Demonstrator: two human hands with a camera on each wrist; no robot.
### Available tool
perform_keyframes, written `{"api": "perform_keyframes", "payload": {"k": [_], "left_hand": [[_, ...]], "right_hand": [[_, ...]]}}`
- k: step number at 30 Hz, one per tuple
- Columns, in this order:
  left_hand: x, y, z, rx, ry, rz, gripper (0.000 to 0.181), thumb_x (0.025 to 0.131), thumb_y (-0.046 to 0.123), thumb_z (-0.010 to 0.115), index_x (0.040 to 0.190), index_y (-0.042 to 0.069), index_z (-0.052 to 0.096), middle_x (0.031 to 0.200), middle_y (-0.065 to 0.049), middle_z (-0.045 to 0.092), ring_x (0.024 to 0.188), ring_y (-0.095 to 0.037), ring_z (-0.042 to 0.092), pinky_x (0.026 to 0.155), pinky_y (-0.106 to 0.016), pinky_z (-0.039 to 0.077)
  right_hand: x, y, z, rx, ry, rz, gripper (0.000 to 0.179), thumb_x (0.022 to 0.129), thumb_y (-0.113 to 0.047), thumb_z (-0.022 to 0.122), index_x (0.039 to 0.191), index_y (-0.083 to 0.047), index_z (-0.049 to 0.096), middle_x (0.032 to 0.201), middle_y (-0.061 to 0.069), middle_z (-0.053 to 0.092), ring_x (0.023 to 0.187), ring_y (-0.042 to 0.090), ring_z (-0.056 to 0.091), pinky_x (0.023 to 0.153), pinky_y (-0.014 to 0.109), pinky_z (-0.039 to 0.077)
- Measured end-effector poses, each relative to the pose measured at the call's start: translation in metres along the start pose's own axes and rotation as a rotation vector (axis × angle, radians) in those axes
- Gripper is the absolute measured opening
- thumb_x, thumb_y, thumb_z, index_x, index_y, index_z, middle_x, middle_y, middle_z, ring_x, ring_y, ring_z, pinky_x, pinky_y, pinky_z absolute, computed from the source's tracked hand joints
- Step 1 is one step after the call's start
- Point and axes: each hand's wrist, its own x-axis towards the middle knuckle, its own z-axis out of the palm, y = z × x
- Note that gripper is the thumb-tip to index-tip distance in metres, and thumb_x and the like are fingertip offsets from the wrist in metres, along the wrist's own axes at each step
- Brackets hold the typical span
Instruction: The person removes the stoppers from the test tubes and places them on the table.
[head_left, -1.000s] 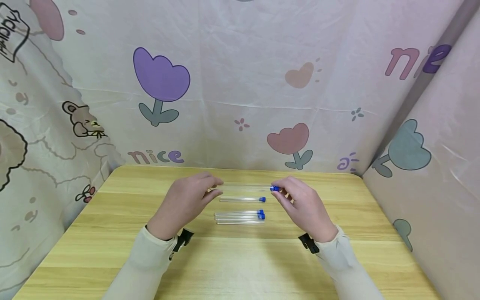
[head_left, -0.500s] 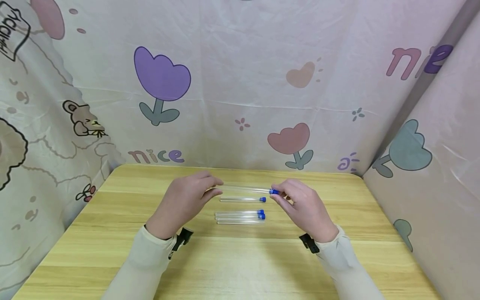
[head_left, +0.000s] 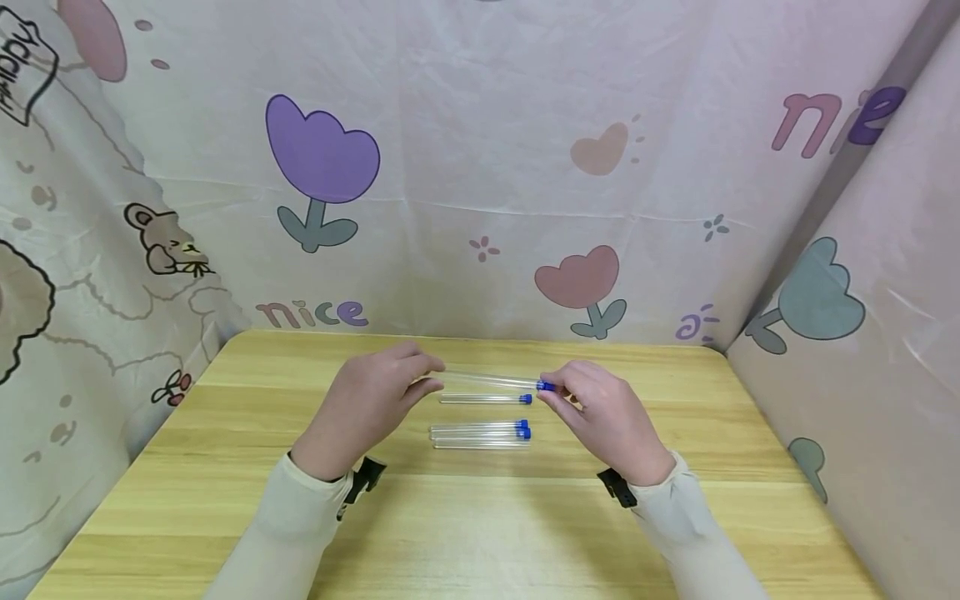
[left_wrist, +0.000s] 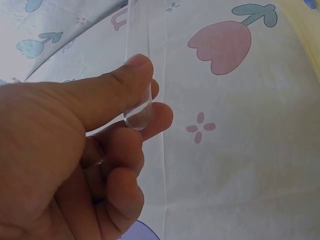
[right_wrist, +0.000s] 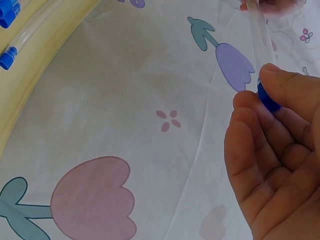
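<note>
Above the table a clear test tube (head_left: 491,380) spans the gap between the two hands, tilted slightly down to the right. My left hand (head_left: 371,404) pinches its rounded end between thumb and fingers; the left wrist view shows that clear tube end (left_wrist: 138,117) closely. At the other end my right hand (head_left: 600,412) pinches the blue cap (head_left: 545,386), which appears seated at the tube's mouth. In the right wrist view the thumb and fingers partly cover the cap (right_wrist: 267,97). Just in front of the held tube, another capped test tube (head_left: 483,399) lies on the table.
Nearer the person, more test tubes (head_left: 480,435) lie side by side, with two blue caps showing at their right ends. The wood-grain table (head_left: 480,525) meets a printed curtain (head_left: 450,167) at the back and sides.
My right hand has come slightly down and left with the capped end, so the tube, level before, now slopes down to the right. My left hand has barely moved.
</note>
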Motion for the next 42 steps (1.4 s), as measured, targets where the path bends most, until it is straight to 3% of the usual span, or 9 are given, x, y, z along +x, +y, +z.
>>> {"api": "perform_keyframes", "payload": {"k": [9,23,30,42], "left_hand": [[-0.0001,-0.0022,0.0001,-0.006,0.016,0.014,0.019,0.084,0.017,0.087,0.101,0.015,0.079,0.091,0.004,0.073,0.068,-0.008,0.069,0.058,-0.025,0.054],[-0.0001,-0.0053,0.0007,0.016,0.018,0.015,0.019,0.084,0.017,0.087,0.101,0.015,0.079,0.089,0.005,0.071,0.067,-0.008,0.067,0.056,-0.025,0.053],[0.0,-0.0067,0.0029,0.0,0.027,0.023,0.019,0.084,0.016,0.086,0.101,0.015,0.079,0.088,0.005,0.071,0.065,-0.007,0.066,0.055,-0.024,0.052],[0.0005,-0.0063,0.0032,-0.012,0.012,0.019,0.019,0.084,0.016,0.086,0.102,0.016,0.079,0.088,0.005,0.069,0.065,-0.006,0.065,0.055,-0.023,0.051]], "right_hand": [[0.0009,0.0006,0.0011,0.019,0.014,-0.033,0.026,0.08,-0.004,0.088,0.102,-0.005,0.074,0.09,-0.003,0.07,0.077,0.008,0.061,0.063,0.02,0.052],[0.0025,-0.0001,0.0011,0.022,-0.027,-0.063,0.016,0.098,-0.02,0.074,0.104,-0.006,0.073,0.094,-0.002,0.071,0.079,0.01,0.059,0.064,0.021,0.05],[0.0033,0.0003,-0.0005,0.016,-0.071,-0.09,0.019,0.088,-0.01,0.083,0.105,-0.006,0.074,0.094,-0.002,0.071,0.082,0.01,0.061,0.068,0.022,0.053],[0.002,-0.0006,-0.0008,0.022,-0.111,-0.09,0.019,0.089,-0.008,0.081,0.106,-0.006,0.073,0.096,-0.002,0.069,0.084,0.01,0.061,0.072,0.022,0.055]]}}
